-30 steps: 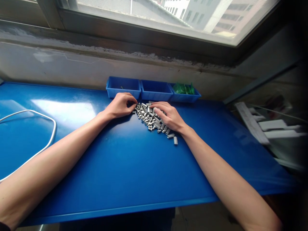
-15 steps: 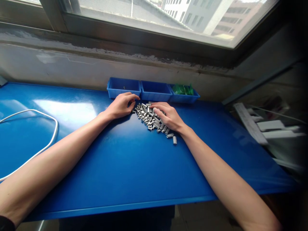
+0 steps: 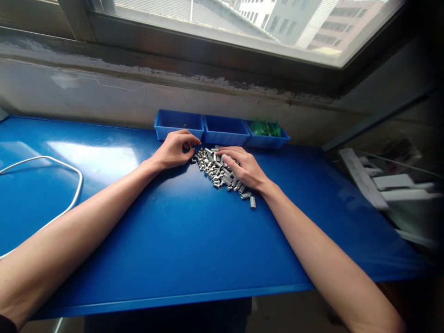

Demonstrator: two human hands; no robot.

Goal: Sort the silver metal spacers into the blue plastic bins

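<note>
Metal pins (image 3: 218, 170) lie heaped under right hand (image 3: 243, 167), left hand (image 3: 174, 150) seemingly pinching one.

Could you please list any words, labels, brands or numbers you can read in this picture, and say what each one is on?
There are none. The three blue bins, the blue table, the pile of small metal cylinders, the white cable and the window frame carry no legible text.

We see our left hand (image 3: 175, 150) and right hand (image 3: 243, 167) bare, with no gloves, rings or watch on either. Both forearms are uncovered along their whole visible length (long and slim in this view). A sliver of dark sleeve shows at our left elbow.
</note>
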